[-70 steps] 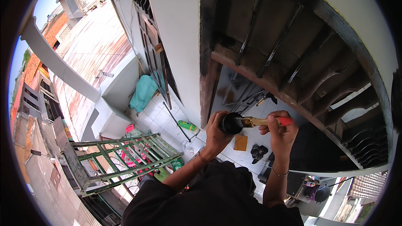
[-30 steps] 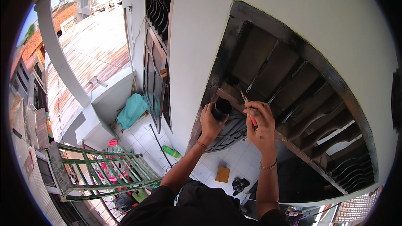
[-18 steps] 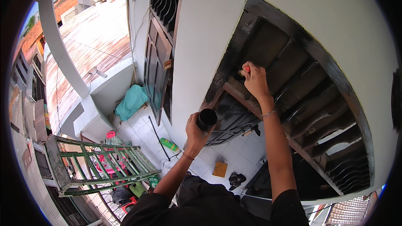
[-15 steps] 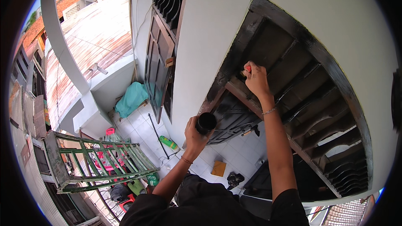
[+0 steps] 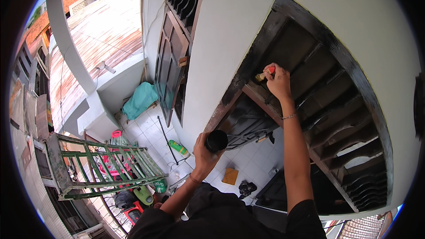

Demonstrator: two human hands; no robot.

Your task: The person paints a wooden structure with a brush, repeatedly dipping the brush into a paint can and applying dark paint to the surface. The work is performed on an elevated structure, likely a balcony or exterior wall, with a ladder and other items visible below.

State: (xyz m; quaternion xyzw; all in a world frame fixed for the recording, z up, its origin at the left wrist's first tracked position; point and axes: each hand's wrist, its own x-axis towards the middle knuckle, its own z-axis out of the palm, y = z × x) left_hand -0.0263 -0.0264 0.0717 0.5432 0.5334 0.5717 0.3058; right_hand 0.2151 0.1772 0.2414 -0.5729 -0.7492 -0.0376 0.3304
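Observation:
A paintbrush (image 5: 260, 77) with a red handle is pinched in my right hand (image 5: 279, 82), its bristles near the upper left corner of the wooden door-top frame (image 5: 330, 40). Dark paint covers much of that frame, with wet-looking black along its left side post. Lower and to the left, my left hand (image 5: 205, 156) is wrapped round a small round container (image 5: 217, 141) whose inside looks black. The brown crossbar (image 5: 262, 102) runs just below my right hand. Whether the bristle tips touch the wood, I cannot tell.
Below hang dark door panels (image 5: 243, 126). At left stands a green metal ladder (image 5: 110, 168). On the white tiled floor lie a green bottle (image 5: 178, 147), a yellow-brown piece (image 5: 229, 176) and a black plastic bag (image 5: 247, 188). A teal cover (image 5: 140, 102) sits by the low wall.
My right hand has shifted slightly right and tilted, so more of the brush's bristles shows. My left hand with the container is a little lower. The whole view has shifted slightly.

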